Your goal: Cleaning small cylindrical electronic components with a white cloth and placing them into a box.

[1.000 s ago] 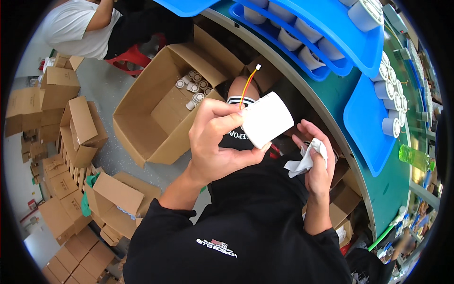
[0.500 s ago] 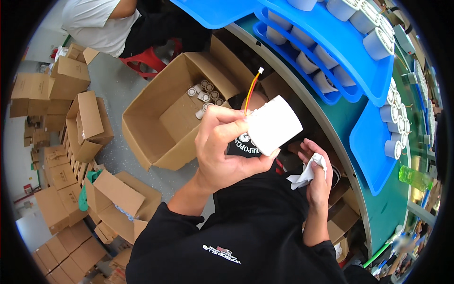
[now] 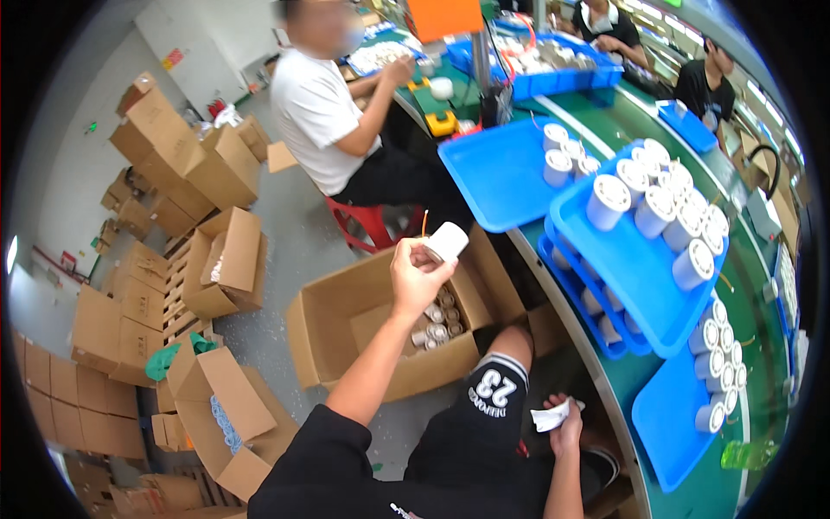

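Out in front at arm's length, my left hand (image 3: 413,281) pinches a white cylindrical housing (image 3: 448,243), tilted, with a thin orange-looking wire standing up beside it. The housing is above an open cardboard box (image 3: 333,327), touching nothing but my fingers. Inside that box, several similar white cylinders (image 3: 437,335) lie grouped toward the right side. Lower down, between my leg and the bench, my right hand (image 3: 567,430) is closed around a crumpled white tissue (image 3: 550,418).
On the curved green bench to the right are stacked blue trays (image 3: 596,268) of white cylinders, another blue tray (image 3: 670,424) and a green bottle (image 3: 748,455). A co-worker in a white shirt (image 3: 311,112) sits on a red stool (image 3: 373,223) ahead. Cardboard cartons (image 3: 138,303) stand at left.
My left hand has reached forward, away from my body, with the white housing. My right hand now appears lower, still holding the tissue. The view has tilted up, showing more of the bench and room.
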The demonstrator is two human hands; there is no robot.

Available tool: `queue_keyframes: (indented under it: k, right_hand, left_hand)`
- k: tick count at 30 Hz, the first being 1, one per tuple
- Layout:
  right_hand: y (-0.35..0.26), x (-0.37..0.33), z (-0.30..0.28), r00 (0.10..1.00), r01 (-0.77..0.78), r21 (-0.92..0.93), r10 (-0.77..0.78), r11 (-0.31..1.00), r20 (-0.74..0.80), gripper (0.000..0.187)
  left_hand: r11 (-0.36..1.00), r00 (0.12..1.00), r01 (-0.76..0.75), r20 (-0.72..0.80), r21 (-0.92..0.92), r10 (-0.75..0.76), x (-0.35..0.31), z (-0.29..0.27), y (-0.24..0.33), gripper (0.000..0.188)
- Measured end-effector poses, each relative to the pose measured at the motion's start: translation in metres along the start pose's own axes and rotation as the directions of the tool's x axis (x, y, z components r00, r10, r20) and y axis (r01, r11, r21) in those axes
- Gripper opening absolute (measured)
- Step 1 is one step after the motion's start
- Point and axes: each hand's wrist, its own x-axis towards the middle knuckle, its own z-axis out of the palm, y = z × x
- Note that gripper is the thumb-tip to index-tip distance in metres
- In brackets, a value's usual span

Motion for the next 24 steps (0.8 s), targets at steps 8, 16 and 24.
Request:
queue_keyframes:
  k: [8,16,24]
  right_hand:
    - [0.077,0.082,-0.096,0.967,-0.071,0.258,0.13,0.963,-0.22,0.055]
    - [0.081,0.08,-0.102,0.958,-0.027,0.178,0.076,0.984,-0.278,0.058]
    - [0.096,0.093,-0.083,0.91,-0.104,0.067,0.122,0.992,-0.396,0.051]
  left_hand:
    - [0.943,0.95,0.041,-0.305,0.331,0.065,0.134,-0.046,-0.042,0.046]
    - [0.916,0.913,0.176,-0.408,0.362,-0.014,0.154,-0.049,-0.045,0.048]
    - [0.941,0.911,0.143,-0.412,0.307,-0.004,0.161,-0.106,-0.073,0.048]
